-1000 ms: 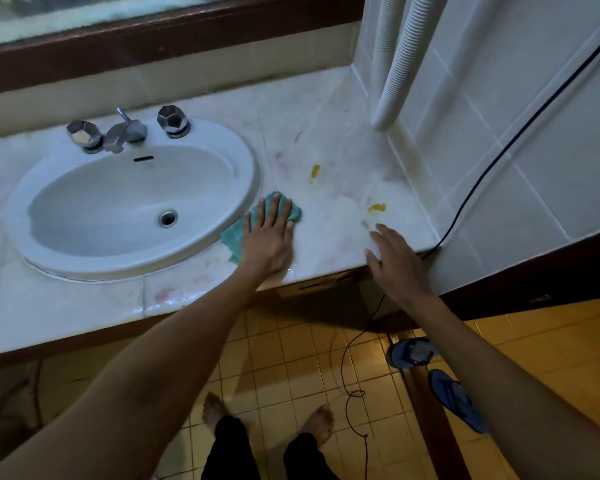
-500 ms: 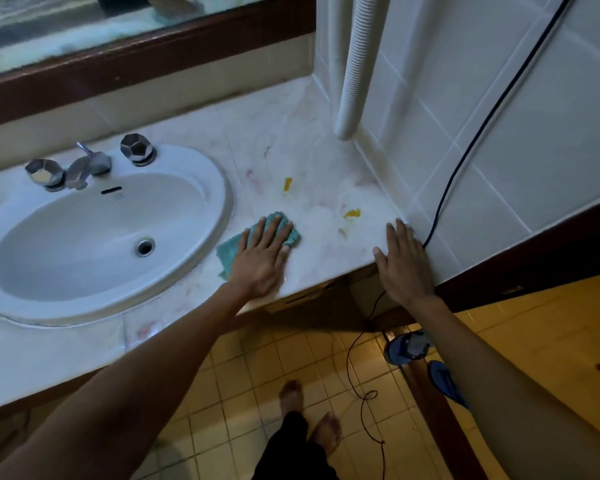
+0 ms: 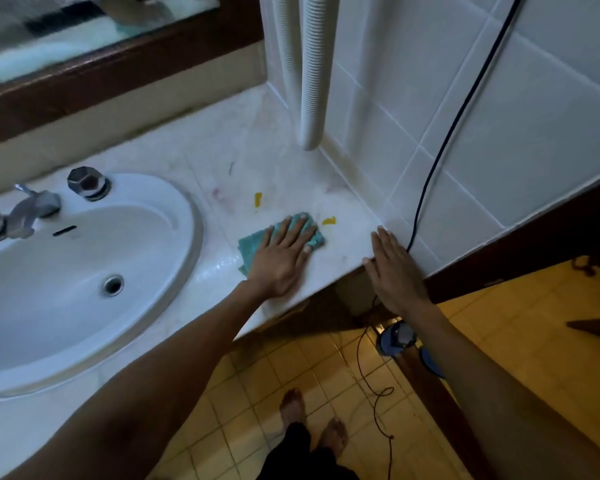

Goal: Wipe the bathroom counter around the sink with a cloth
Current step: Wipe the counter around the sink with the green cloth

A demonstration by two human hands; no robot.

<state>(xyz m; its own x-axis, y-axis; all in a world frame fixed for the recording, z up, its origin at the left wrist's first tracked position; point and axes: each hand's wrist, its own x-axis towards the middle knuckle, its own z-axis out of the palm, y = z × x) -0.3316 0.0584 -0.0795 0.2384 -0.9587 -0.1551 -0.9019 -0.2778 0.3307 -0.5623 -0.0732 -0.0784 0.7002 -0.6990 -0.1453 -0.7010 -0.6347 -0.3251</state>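
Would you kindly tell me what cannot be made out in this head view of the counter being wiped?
Head view: much of the cloth is covered by the left hand pressing flat on it.
Head view: the sink has its left side cut off by the frame's left edge.
Head view: the mirror shows a reflection too blurred to read.
Head view: the black cable leaves the top edge, hiding its upper end.

Teal cloth [image 3: 253,242], white sink [image 3: 187,216], pale marbled surface [image 3: 274,161] with yellow blotches [image 3: 258,199] and pinkish smears [image 3: 219,195]. White tiled wall [image 3: 534,133], black cable [image 3: 430,174], yellow grid-tiled floor [image 3: 250,427], dark brown mirror frame [image 3: 118,64].
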